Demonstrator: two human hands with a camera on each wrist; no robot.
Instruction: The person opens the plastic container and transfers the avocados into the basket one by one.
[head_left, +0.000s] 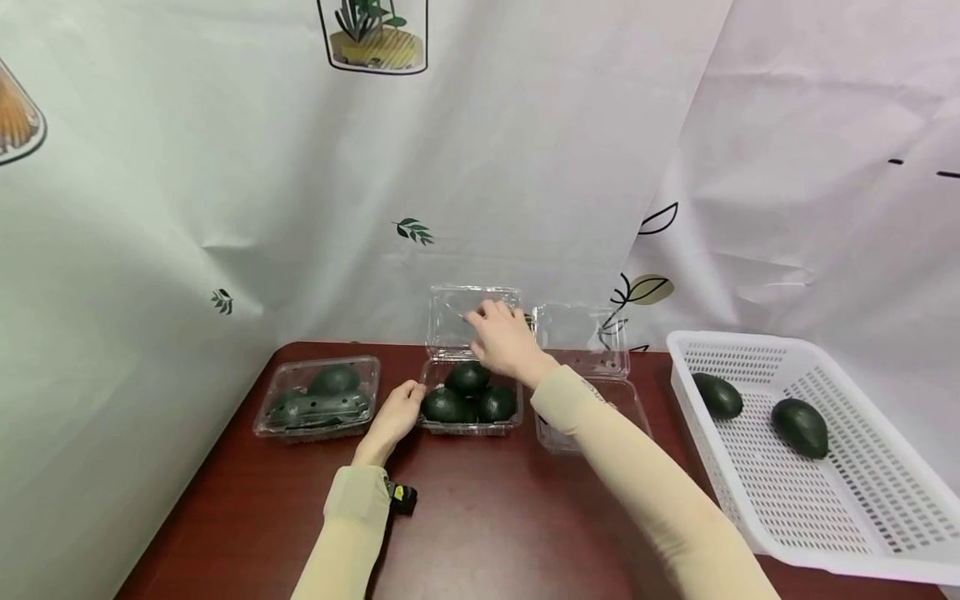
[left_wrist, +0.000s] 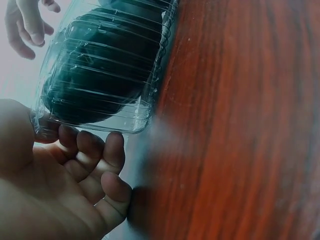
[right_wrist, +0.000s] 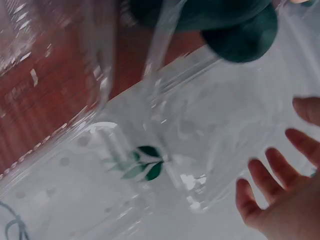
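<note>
Dark-green avocados (head_left: 447, 407) sit in the clamshell (head_left: 471, 429), left hand (head_left: 397, 412) pinching one end, right hand (head_left: 507, 340) loosely spread by the raised lid (head_left: 450, 323)!

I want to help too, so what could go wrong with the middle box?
The top avocado looks heaped on others, so closing the clear lid might squash it. The right hand is close to that open lid and might knock it. The left hand is at the edge of the middle box, so it might get pinched if the lid shuts.
</note>
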